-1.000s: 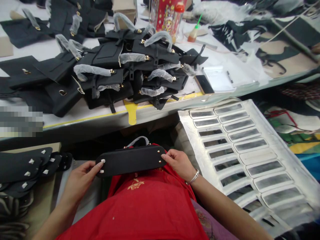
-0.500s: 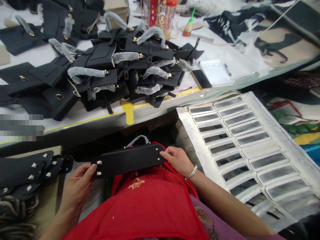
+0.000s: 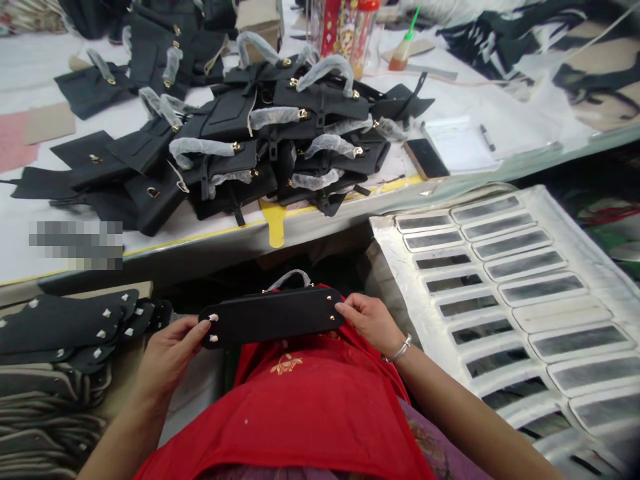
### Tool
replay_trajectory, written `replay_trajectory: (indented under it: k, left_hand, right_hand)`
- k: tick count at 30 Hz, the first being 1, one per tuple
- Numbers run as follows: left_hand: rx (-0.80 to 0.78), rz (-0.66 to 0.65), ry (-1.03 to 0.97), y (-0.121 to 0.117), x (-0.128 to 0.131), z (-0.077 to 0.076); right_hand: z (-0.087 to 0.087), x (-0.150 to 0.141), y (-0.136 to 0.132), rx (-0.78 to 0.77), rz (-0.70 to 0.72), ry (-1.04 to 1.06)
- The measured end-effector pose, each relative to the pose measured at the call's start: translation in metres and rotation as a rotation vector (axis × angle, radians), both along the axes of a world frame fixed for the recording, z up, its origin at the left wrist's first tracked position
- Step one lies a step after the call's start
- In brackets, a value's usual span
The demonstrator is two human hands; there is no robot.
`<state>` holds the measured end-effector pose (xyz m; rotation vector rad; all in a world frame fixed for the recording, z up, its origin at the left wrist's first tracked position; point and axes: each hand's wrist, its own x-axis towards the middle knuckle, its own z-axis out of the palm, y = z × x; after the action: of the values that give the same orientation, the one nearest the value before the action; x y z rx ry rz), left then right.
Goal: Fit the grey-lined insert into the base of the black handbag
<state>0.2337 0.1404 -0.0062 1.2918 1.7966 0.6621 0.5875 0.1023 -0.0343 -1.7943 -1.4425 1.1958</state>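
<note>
My left hand [image 3: 175, 347] pinches the left end of a long black bag base panel [image 3: 273, 317] with rounded corners. My right hand [image 3: 369, 322] grips its right end, thumb on the front face. White wrapping covers two studs at the left end; two bare gold studs show at the right. Just behind the panel rises a plastic-wrapped handle [image 3: 289, 278] with gold fittings; whether it joins the panel is hidden. The panel lies nearly level above the red apron [image 3: 295, 413].
Black handbags [image 3: 220, 157] with wrapped handles crowd the white table [image 3: 350, 200]. A phone [image 3: 426, 159] and notepad [image 3: 460, 143] lie to their right. Stacked black panels [image 3: 70, 327] stand at lower left. A slotted white board [image 3: 505, 293] fills the right side.
The view has swung a little left, so the scene sits further right in the picture. Both hands keep their hold on the panel, which has barely moved against the apron.
</note>
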Motion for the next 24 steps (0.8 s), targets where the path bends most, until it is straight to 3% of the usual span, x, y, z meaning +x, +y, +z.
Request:
replay_trajectory:
  k: [3,12,15,17,20,22,24]
  left_hand:
    - [-0.086,-0.080,0.116,0.003,0.001,-0.005]
    - [-0.134,-0.281,0.507,0.021,-0.004,-0.007]
    - [-0.035,-0.311,0.624,0.027,0.004,-0.002]
    - [0.175,-0.424,0.661,0.028,0.025,0.002]
    - [0.453,-0.787,0.604,0.027,0.077,0.006]
    - [0.512,-1.003,0.552,0.025,0.116,0.004]
    - [0.515,-1.129,0.523,0.025,0.148,-0.001]
  right_hand:
    - [0.002,-0.003,0.001,-0.002,-0.013,-0.049]
    - [0.009,-0.003,0.004,-0.035,-0.010,-0.128]
    - [0.009,-0.003,0.005,-0.032,-0.004,-0.129]
    - [0.010,-0.004,0.005,-0.029,0.001,-0.131]
    - [0.010,-0.005,0.004,-0.020,-0.006,-0.130]
    - [0.010,-0.005,0.004,-0.015,-0.012,-0.126]
    - [0.010,-0.004,0.004,-0.017,-0.016,-0.121]
